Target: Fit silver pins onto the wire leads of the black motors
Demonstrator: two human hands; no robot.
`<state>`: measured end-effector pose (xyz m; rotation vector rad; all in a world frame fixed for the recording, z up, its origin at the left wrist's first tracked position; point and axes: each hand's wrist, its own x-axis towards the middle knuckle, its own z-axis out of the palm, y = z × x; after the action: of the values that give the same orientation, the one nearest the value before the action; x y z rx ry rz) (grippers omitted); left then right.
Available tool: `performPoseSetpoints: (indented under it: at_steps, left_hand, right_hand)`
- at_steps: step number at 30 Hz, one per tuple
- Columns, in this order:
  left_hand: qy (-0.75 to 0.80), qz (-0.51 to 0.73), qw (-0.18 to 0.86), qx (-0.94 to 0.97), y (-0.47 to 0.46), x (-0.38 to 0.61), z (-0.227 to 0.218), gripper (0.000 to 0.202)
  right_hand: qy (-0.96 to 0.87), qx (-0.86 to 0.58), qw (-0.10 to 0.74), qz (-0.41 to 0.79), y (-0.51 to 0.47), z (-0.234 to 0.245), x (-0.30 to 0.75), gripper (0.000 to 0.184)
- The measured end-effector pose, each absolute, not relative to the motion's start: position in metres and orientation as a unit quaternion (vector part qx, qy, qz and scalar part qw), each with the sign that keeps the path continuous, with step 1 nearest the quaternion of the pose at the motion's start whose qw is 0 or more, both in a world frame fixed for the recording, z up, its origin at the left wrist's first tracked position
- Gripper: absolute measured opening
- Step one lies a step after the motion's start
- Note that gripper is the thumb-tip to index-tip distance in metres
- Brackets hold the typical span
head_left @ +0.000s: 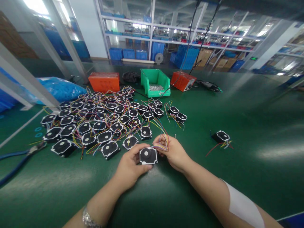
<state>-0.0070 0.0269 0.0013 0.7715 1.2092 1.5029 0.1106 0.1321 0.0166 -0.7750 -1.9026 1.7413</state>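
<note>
- Forearms come in from the bottom edge, a metal watch band (89,219) on the left wrist and a white patch (242,207) on the right forearm.
- Left hand (129,166) is curled around a small black motor (148,155), thumb on its near edge and fingers behind it, so it's pinched, not just resting there. White face with a round hub points up at the camera.
- Right hand (173,151) sits just beside the motor on its right, fingers closed on the bundle of coloured wires (161,144) coming off it.
- Both hands hover low over the green surface (213,190), roughly front and centre.
- Right behind the hands there's a big pile of identical motors (99,122), wires tangled all over, nearest ones almost touching the fingers. Pretty crowded on that side.
- One lone motor (221,136) sits well apart to the right with red and yellow leads.
- Blue-handled pliers (21,156) lie at the far left.
- Further back: an orange box (104,82), a green bin (155,82) with small metal bits in it, and another orange box (183,81) with black cables going up.
- Blue plastic bag (59,88) back left, shelving (190,31) with blue crates beyond.
</note>
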Motion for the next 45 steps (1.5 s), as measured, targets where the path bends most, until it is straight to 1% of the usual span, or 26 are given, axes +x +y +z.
performPoseSetpoints:
  at_steps: [2,5,9,13,14,16,18,20,24,27,29,32,34,35,37,39,42,45]
  left_hand:
    - [0.489,0.653,0.498,0.294,0.028,-0.011,0.002,0.049]
    - [0.482,0.709,0.441,0.265,0.031,-0.019,0.0,0.048]
    - [0.475,0.75,0.4,0.227,0.034,-0.026,-0.001,0.048]
    - [0.457,0.765,0.406,0.201,0.033,-0.029,0.005,0.048]
    - [0.455,0.766,0.411,0.195,0.033,-0.029,0.007,0.049]
    - [0.451,0.767,0.418,0.184,0.032,-0.03,0.01,0.051]
    - [0.443,0.769,0.426,0.176,0.031,-0.03,0.011,0.052]
    - [0.43,0.766,0.445,0.173,0.031,-0.029,0.012,0.051]
    - [0.404,0.757,0.483,0.174,0.029,-0.027,0.01,0.037]
    - [0.409,0.744,0.497,0.177,0.028,-0.026,0.01,0.029]
    - [0.413,0.726,0.516,0.19,0.026,-0.025,0.012,0.034]
    - [0.402,0.688,0.562,0.222,0.023,-0.024,0.015,0.05]
    - [0.402,0.658,0.59,0.24,0.022,-0.022,0.015,0.05]
    - [0.405,0.643,0.601,0.247,0.022,-0.021,0.014,0.046]
    - [0.414,0.617,0.618,0.256,0.022,-0.018,0.013,0.039]
    - [0.419,0.602,0.628,0.26,0.021,-0.017,0.011,0.035]
    - [0.422,0.6,0.628,0.262,0.021,-0.015,0.01,0.034]
    - [0.422,0.602,0.624,0.266,0.02,-0.015,0.01,0.033]
  right_hand:
    - [-0.736,-0.302,0.22,0.564,0.136,0.013,0.11,0.025]
    - [-0.802,-0.313,0.219,0.459,0.139,0.009,0.11,0.004]
    - [-0.871,-0.267,0.191,0.364,0.13,0.008,0.105,0.017]
    - [-0.949,-0.237,0.132,0.161,0.119,0.004,0.093,0.023]
    - [-0.955,-0.242,0.121,0.118,0.118,0.002,0.09,0.024]
    - [-0.957,-0.255,0.11,0.082,0.116,-0.001,0.085,0.021]
    - [-0.958,-0.255,0.108,0.081,0.116,-0.005,0.083,0.013]
    - [-0.957,-0.25,0.115,0.089,0.116,-0.006,0.083,0.01]
    - [-0.945,-0.253,0.163,0.125,0.121,-0.001,0.092,0.011]
    - [-0.913,-0.29,0.24,0.158,0.132,0.008,0.102,0.011]
    - [-0.885,-0.316,0.296,0.17,0.142,0.016,0.108,0.009]
    - [-0.834,-0.306,0.415,0.198,0.149,0.03,0.116,0.008]
    - [-0.804,-0.275,0.484,0.209,0.147,0.038,0.119,0.008]
    - [-0.799,-0.261,0.499,0.213,0.144,0.041,0.12,0.009]
    - [-0.814,-0.235,0.48,0.23,0.136,0.046,0.12,0.011]
    - [-0.837,-0.208,0.424,0.275,0.128,0.046,0.119,0.011]
    - [-0.862,-0.186,0.336,0.33,0.121,0.044,0.116,0.008]
    - [-0.878,-0.177,0.295,0.333,0.119,0.041,0.115,0.011]
